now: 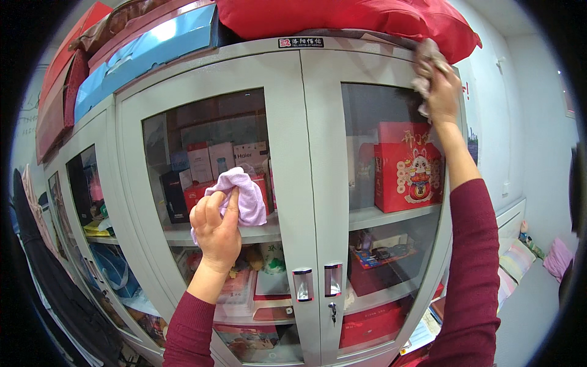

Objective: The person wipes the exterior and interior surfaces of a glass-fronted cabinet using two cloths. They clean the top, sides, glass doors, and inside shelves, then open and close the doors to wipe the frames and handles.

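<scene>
A grey metal cabinet (284, 137) with glass-paned doors stands in front of me. My left hand (218, 229) holds a bunched lilac cloth (245, 202) at the glass of the left door (206, 121). Up at the top right corner, my right hand (445, 94) grips a second cloth (424, 69), pale and blurred, by the frame of the right door (380, 64). Both doors are closed. Two recessed handles (302, 285) sit side by side at the middle, and a key (333, 312) hangs in the lock below the right one.
On top of the cabinet lie a blue box (151, 55) and a large red bag (339, 18). Behind the right glass stands a red gift box (408, 169). Dark clothes (59, 280) hang at the left. A bed (527, 316) with pillows (518, 259) is at the right.
</scene>
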Action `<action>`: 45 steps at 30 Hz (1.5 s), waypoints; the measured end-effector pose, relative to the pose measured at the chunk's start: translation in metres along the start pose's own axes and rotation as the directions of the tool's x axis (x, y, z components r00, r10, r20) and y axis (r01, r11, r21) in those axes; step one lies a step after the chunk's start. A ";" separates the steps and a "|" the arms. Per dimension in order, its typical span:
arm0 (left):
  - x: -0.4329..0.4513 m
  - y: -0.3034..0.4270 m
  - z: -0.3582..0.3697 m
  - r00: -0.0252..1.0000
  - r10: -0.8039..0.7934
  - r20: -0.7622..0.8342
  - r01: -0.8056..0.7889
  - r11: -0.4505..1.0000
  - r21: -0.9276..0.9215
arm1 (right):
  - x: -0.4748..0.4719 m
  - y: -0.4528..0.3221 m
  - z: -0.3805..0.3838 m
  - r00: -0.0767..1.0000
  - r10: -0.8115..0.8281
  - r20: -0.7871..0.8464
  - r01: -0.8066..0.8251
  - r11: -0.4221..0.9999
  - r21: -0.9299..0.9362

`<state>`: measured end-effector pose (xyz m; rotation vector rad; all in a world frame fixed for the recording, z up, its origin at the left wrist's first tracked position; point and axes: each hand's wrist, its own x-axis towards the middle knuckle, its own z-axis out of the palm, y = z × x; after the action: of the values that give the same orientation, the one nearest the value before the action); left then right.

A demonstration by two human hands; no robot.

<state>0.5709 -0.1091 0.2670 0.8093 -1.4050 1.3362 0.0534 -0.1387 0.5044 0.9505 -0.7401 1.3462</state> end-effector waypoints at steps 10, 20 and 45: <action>-0.001 0.002 0.007 1.000 -0.006 -0.022 0.006 1.000 0.002 | -0.027 -0.105 -0.003 0.983 0.174 -0.061 -0.175 0.985 -0.003; -0.011 0.007 0.000 1.000 -0.008 -0.016 0.008 1.000 -0.002 | -0.161 -0.184 -0.125 0.908 -0.323 0.268 0.145 0.840 0.523; -0.084 -0.006 -0.025 0.999 -0.007 0.039 0.013 0.989 -0.151 | 0.037 -0.497 0.036 0.989 -0.133 -0.067 0.146 0.955 0.257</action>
<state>0.6059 -0.0991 0.1868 0.7436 -1.5103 1.1960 0.5524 -0.1408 0.4862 1.1525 -0.4550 1.3575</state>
